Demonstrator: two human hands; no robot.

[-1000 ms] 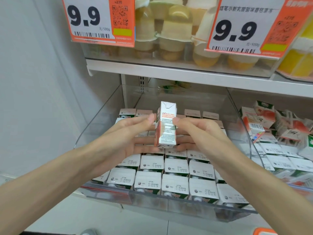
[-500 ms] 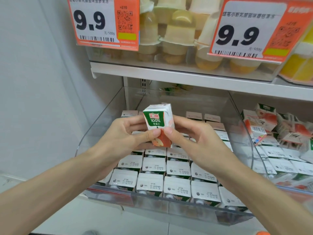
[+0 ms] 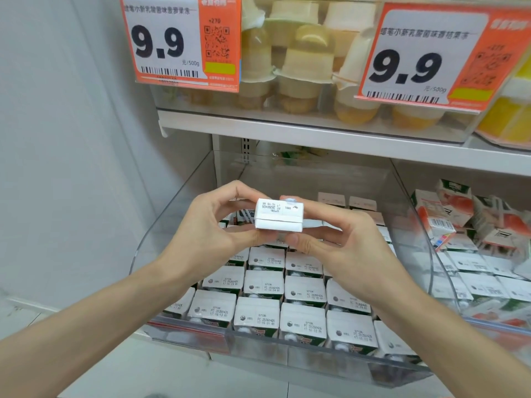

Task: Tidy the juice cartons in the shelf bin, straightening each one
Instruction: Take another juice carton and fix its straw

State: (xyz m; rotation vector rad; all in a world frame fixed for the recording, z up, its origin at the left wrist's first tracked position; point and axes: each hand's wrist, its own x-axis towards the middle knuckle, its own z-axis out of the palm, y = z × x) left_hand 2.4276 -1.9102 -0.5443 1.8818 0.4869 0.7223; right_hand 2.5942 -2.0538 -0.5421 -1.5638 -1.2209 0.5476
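A small white juice carton [image 3: 278, 215] is held above the clear shelf bin [image 3: 258, 344], its date-stamped top turned toward me. My left hand [image 3: 211, 225] grips its left end with thumb and fingers. My right hand [image 3: 336, 248] holds its right end and underside. Below, several upright cartons [image 3: 261, 284] stand in neat rows in the bin, tops showing printed dates. The rows at the back are partly hidden behind my hands.
A neighbouring clear bin [image 3: 488, 254] on the right holds jumbled red-and-green cartons. Above, a white shelf [image 3: 316, 136] carries jelly cups behind two orange 9.9 price tags [image 3: 184, 41]. A grey wall stands at the left.
The carton was held upright showing its side, then its green front, and now lies tipped with its top facing me. Both hands stayed on it, rising slightly.
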